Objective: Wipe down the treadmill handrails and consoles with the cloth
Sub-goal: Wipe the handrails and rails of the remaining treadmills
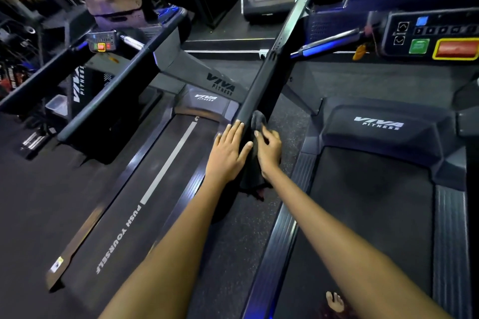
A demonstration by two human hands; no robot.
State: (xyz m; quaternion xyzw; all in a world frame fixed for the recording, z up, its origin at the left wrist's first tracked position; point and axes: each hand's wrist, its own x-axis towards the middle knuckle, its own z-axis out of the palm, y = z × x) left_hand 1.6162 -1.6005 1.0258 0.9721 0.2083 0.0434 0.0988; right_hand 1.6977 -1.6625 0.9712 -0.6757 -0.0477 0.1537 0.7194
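At the near end of the long, smooth black handrail [261, 80], a soft dark cloth [255, 163] is gripped by the curled right hand [269, 151]. The left hand [229, 154] is laid flat, fingers straight. Two treadmills are seen.

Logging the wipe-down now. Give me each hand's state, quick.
Left hand: open, straight fingers resting on the handrail.
Right hand: closed, gripping the dark cloth against the handrail's end.

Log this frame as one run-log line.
phase: wiping handrail | left hand: flat on rail end | right hand: gripping cloth against rail | console: not being touched
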